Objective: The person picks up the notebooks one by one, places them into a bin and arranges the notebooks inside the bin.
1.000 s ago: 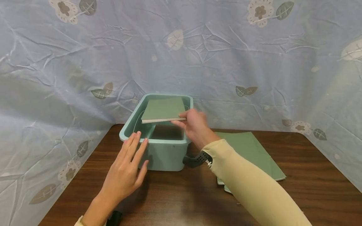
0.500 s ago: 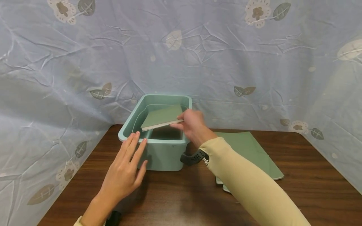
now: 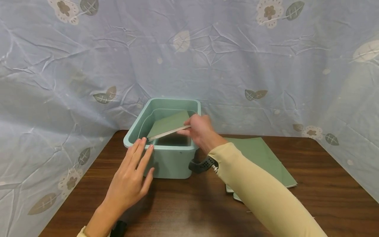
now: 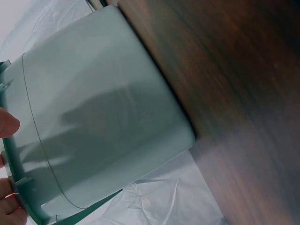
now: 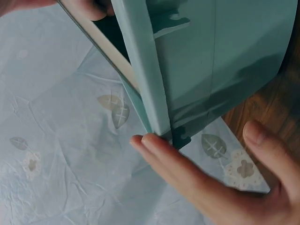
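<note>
My right hand [image 3: 201,131] pinches a green book [image 3: 170,124] by one edge, tilted inside a teal bin [image 3: 170,164]; my left hand [image 3: 128,179], fingers straight, touches its rim [image 3: 174,148]. That one-edge pinch could, I judge, let the book drop crooked. Since half a second ago, its near-left corner has dipped.

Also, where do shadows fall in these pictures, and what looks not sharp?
Head view: soft shadows on the table in front of the bin; left wrist view: broad shadow across the bin, table grain rather blurred; right wrist view: shadow on the bin too.
</note>
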`<state>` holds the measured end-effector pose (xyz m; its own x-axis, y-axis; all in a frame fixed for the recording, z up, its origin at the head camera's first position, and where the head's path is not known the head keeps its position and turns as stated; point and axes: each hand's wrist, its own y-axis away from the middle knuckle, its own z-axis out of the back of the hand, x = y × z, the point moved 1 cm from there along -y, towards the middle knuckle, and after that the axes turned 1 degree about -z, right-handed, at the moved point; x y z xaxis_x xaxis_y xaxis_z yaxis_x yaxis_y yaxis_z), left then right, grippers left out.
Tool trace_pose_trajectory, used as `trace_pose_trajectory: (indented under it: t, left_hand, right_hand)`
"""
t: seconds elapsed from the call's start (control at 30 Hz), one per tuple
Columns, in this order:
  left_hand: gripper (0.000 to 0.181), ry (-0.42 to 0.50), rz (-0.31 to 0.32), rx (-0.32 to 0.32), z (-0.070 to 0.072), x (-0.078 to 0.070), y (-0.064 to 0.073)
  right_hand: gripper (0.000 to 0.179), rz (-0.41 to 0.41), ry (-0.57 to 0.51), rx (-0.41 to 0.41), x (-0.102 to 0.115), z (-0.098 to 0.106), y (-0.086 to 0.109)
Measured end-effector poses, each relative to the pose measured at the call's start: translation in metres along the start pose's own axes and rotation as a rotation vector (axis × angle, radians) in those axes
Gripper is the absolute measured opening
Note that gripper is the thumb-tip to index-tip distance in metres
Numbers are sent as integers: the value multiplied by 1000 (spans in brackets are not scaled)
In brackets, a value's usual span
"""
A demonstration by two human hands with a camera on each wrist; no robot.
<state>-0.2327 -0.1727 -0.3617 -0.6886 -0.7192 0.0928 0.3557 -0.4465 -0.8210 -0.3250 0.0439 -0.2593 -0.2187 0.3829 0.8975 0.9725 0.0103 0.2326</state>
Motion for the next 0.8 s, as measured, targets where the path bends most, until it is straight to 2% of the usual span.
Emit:
trace_pose_trajectory:
  t: [0.1, 0.17, 0.4, 0.8]
  left_hand:
    - [54, -5, -5, -11, 0, 0, 0]
    - [54, -7, -10, -18, -1, 0, 0]
    - [55, -13, -6, -7, -2, 1, 1]
    - [55, -6, -3, 4, -2, 2, 1]
  right_hand:
    - [54, 9, 31, 22, -1, 0, -1]
    - [51, 8, 52, 43, -2, 0, -1]
    - [61, 10, 36, 114, -6, 0, 1]
    - [60, 22, -16, 177, -5, 4, 0]
